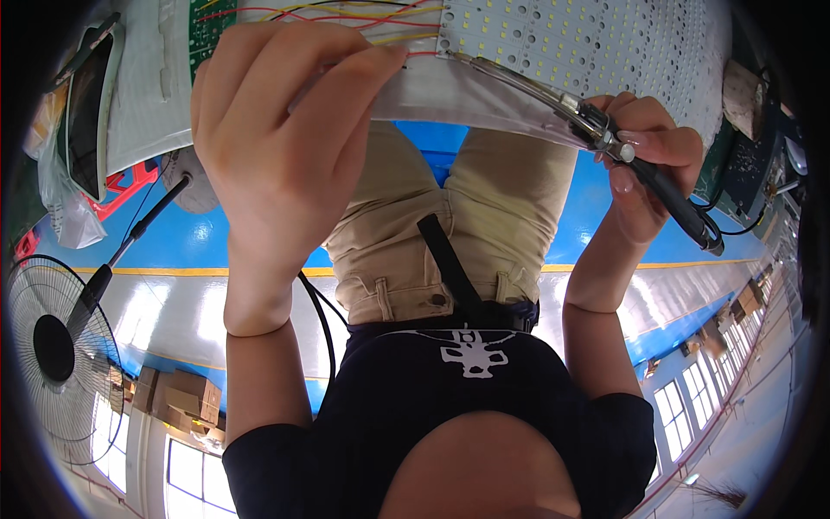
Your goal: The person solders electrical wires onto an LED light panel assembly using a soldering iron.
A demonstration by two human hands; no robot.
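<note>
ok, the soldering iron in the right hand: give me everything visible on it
The soldering iron is a slim tool with a black handle, a shiny metal collar and a long, thin metal shaft. It lies slanted, its tip up-left at the near edge of the white LED board, close to where the coloured wires meet it. The right hand grips it at collar and handle. A black cord leaves the handle's lower end. Whether the tip touches the board cannot be told.

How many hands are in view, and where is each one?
2. The left hand is at the upper left, fingers on the wires beside the LED board. The right hand is at the upper right, holding a soldering iron.
</note>
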